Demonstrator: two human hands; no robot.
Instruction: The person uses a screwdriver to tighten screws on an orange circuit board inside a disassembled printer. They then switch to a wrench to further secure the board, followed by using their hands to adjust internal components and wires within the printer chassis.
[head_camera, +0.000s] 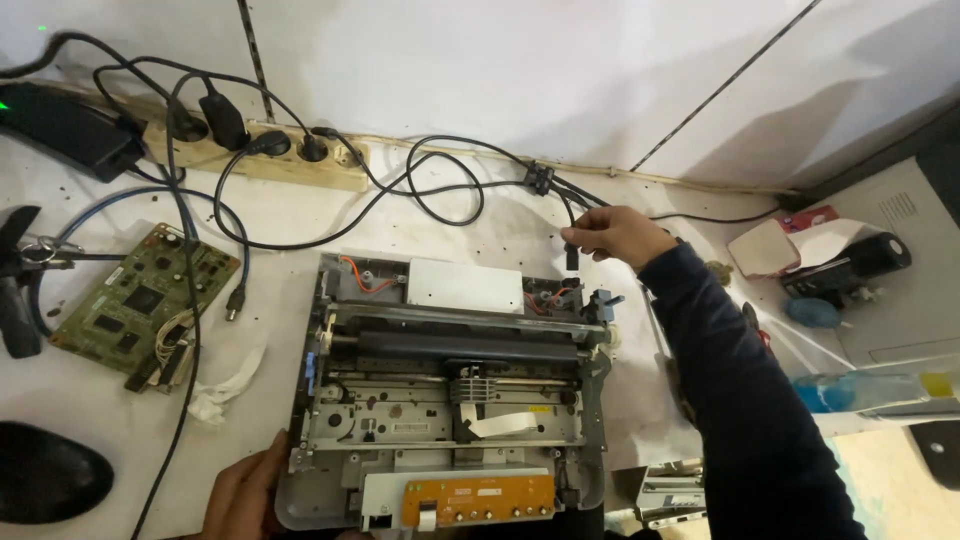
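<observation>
At surface centre, opened printer chassis (450, 390) steadied by left hand (245, 495); right hand (615, 235) fingers pinching black plug (572, 258), not yet seated at rear.

opened printers (450, 400): 1
green circuit boards (140, 300): 1
power strips (270, 160): 1
hands: 2, left hand (245, 495), right hand (615, 235)

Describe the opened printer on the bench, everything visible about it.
The printer lies flat on the white bench with its cover off, so the grey metal and plastic frame is bare. A black roller runs across its middle, a white ribbon cable curls below that, orange wires sit at the rear corners, and an orange circuit strip lines the front edge. The left hand rests on its front left corner. The right hand holds a black plug just above its rear right corner.
</observation>
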